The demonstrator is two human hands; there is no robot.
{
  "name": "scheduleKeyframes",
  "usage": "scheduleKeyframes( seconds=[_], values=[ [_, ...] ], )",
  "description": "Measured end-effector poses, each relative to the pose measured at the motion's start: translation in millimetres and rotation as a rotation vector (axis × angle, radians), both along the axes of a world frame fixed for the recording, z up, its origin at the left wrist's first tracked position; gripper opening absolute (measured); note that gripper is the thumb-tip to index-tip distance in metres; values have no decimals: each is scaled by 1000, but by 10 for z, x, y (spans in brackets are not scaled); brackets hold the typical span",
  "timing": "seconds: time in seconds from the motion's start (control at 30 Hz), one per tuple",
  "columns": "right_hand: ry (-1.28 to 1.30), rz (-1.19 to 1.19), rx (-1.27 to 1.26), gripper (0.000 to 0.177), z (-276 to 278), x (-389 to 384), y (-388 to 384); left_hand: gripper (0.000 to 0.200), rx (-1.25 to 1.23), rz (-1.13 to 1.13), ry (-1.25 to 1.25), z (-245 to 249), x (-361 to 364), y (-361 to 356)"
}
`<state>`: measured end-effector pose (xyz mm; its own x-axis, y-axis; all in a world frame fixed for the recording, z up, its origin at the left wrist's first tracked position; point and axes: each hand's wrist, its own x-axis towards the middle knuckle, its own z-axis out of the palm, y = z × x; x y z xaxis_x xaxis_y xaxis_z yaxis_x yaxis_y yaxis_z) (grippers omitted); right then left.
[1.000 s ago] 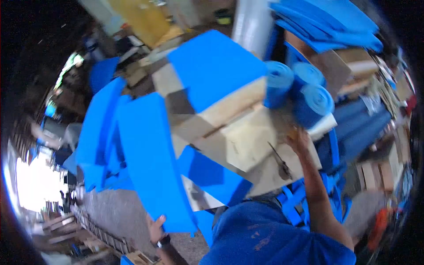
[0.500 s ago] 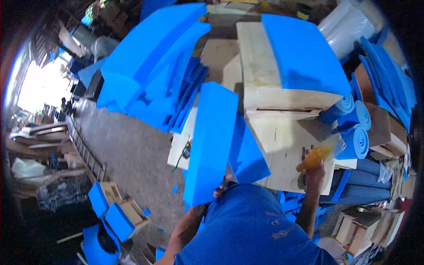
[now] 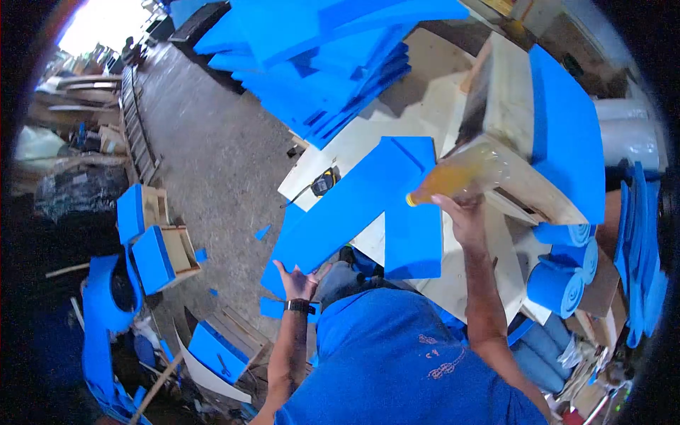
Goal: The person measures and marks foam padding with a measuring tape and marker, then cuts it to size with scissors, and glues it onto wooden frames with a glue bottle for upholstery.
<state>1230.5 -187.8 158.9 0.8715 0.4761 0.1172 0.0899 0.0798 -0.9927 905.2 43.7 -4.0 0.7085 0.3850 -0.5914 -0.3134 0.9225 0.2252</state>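
My right hand (image 3: 466,218) is wrapped round a clear plastic bottle (image 3: 460,173) with amber liquid and a yellow cap. The bottle is tipped on its side, cap to the left, above a long blue foam slab (image 3: 333,212). At the slab's near end my left hand (image 3: 301,281) is spread, fingers apart, right at the foam's edge. A second blue foam piece (image 3: 413,241) lies partly beneath the slab on the pale wooden board (image 3: 368,131). A yellow and black tape measure (image 3: 324,182) sits left of the slab.
Stacked blue foam sheets (image 3: 312,78) stand at the back. A wooden frame (image 3: 506,99) with a blue foam top (image 3: 567,134) is at the right, with rolled foam (image 3: 556,287) below it. Foam-faced wooden boxes (image 3: 154,261) and a ladder (image 3: 134,127) lie on the left floor.
The view has turned, shifting the bench contents right. My right hand has brought the bottle over the slab. The slab now lies slanted, and my left hand's fingers have spread at its near end.
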Motion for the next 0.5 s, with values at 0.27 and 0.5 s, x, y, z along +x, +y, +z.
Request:
scheduleKeyframes(
  seconds=[0.27,0.5],
  values=[
    [-145,69,-232,46,-659,172,811,50,329,-205,334,-5,286,-102],
    [-105,68,-411,56,-692,291,891,58,332,-243,244,300,347,95]
  ],
)
